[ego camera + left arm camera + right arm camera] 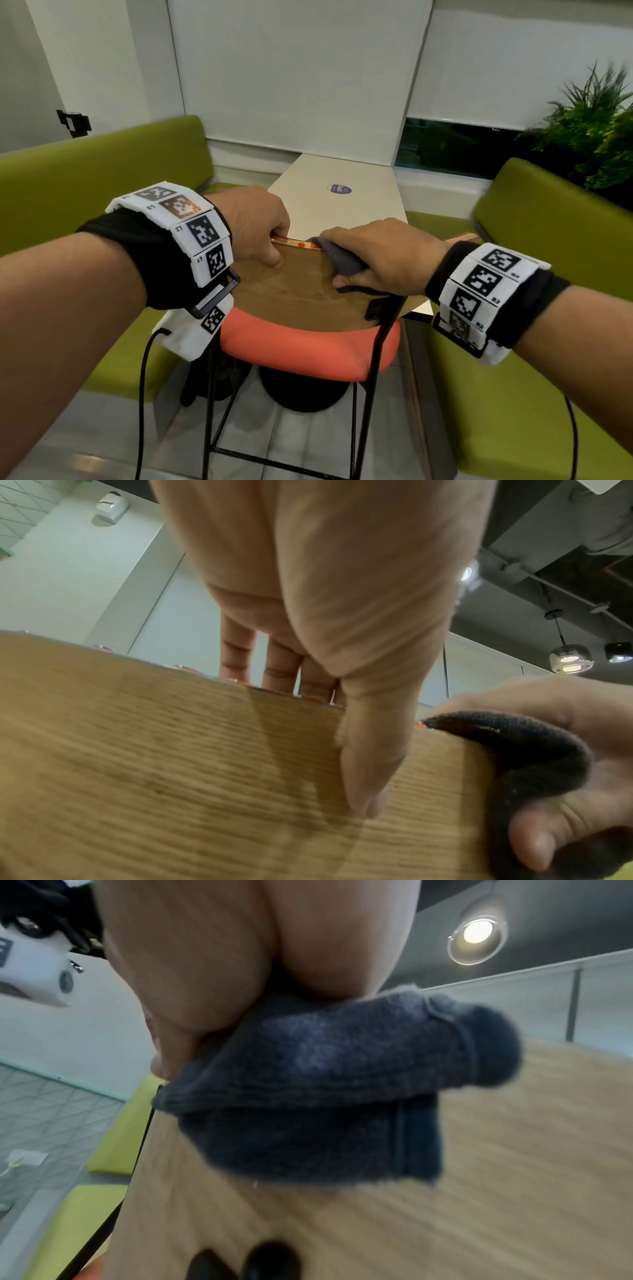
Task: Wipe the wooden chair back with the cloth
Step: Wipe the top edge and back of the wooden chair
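- Wooden chair back stands upright in front of the person, with its orange seat below and black metal legs reaching to the floor.
- Left hand grips the top edge of the chair back: in the left wrist view its fingers hook over the far side while the thumb lies flat down the near face of the wood.
- Right hand sits on the same top edge, just beside the left hand but not touching it, and holds the dark grey cloth against the wood.
- Cloth is folded over the top edge of the chair back; the fingers curl over it from above and the thumb pinches it against the near face.
- From the right wrist view, the cloth hangs bunched down the near face of the wood, pressed under the palm.
- Beyond the chair, a white table with a round purple sticker runs between two green benches.
- Leafy green plant stands at the far right.
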Demonstrator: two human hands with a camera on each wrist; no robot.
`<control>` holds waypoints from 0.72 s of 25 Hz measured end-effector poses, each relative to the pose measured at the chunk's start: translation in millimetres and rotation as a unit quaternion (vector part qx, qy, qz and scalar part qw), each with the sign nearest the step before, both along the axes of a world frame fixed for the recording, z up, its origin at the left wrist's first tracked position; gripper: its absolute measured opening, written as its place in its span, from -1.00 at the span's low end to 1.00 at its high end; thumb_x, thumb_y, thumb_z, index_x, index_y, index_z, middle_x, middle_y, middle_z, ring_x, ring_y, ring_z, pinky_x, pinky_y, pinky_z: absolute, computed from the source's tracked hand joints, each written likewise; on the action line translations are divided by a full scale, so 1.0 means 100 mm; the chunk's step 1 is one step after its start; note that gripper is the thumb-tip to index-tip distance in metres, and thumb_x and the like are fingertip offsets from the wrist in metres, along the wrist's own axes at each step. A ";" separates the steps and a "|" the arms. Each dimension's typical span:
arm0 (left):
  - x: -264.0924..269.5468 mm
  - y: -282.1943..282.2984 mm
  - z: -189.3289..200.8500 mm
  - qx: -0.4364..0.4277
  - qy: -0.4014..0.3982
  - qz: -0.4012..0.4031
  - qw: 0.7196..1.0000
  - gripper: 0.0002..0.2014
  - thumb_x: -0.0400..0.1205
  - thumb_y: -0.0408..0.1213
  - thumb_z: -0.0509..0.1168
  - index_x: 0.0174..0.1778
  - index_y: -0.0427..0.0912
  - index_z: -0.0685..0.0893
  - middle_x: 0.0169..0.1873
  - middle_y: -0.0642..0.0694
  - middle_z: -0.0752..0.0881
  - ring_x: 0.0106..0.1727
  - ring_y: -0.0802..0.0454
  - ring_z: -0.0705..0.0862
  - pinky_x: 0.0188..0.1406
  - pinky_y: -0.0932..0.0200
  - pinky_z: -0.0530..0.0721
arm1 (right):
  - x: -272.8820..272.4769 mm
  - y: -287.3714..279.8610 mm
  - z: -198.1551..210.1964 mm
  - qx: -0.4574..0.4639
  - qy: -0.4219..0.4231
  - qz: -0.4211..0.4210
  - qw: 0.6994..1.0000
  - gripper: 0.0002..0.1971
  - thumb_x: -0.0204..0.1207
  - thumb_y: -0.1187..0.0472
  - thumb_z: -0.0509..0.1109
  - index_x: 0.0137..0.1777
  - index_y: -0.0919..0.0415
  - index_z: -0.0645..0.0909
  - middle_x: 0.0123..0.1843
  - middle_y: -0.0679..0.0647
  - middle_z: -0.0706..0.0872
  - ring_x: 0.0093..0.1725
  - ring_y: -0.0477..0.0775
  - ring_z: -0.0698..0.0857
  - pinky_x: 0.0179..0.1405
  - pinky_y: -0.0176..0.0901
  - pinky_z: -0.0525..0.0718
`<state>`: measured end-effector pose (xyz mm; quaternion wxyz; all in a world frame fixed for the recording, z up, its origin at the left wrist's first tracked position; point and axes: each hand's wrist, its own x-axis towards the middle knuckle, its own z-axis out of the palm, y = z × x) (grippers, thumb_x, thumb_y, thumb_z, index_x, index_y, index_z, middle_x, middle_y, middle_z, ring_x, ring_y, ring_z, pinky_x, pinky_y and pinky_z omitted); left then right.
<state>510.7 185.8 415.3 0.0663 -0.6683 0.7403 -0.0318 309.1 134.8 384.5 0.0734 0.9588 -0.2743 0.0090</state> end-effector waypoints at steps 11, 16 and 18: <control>0.20 -0.05 0.00 0.012 -0.011 0.018 1.000 -0.63 0.39 0.17 0.47 -0.03 0.01 0.74 -0.31 0.08 0.66 -0.22 0.05 0.63 -0.29 0.16 0.57 | 0.08 0.11 -0.25 -0.114 -0.185 0.058 0.974 -0.53 0.61 -0.23 0.09 0.24 0.08 0.59 -0.12 0.06 0.81 -0.21 0.25 0.77 -0.37 0.10 0.72; 0.23 -0.05 0.04 0.030 -0.006 0.004 1.000 -0.63 0.42 0.14 0.46 0.01 -0.02 0.74 -0.24 0.06 0.68 -0.18 0.05 0.61 -0.24 0.17 0.53 | 0.14 0.08 -0.12 -0.043 -0.134 0.071 0.987 -0.49 0.47 -0.02 0.49 0.40 0.07 0.53 0.07 0.08 0.81 -0.01 0.23 0.76 -0.14 0.13 0.72; 0.23 -0.06 0.05 0.032 -0.011 -0.009 0.999 -0.65 0.44 0.10 0.47 0.01 -0.04 0.74 -0.25 0.06 0.67 -0.18 0.06 0.60 -0.24 0.19 0.50 | 0.28 0.08 -0.04 -0.004 -0.026 -0.002 1.000 -0.44 0.42 -0.15 0.49 0.37 -0.03 0.43 0.08 0.05 0.76 0.00 0.22 0.71 -0.05 0.12 0.67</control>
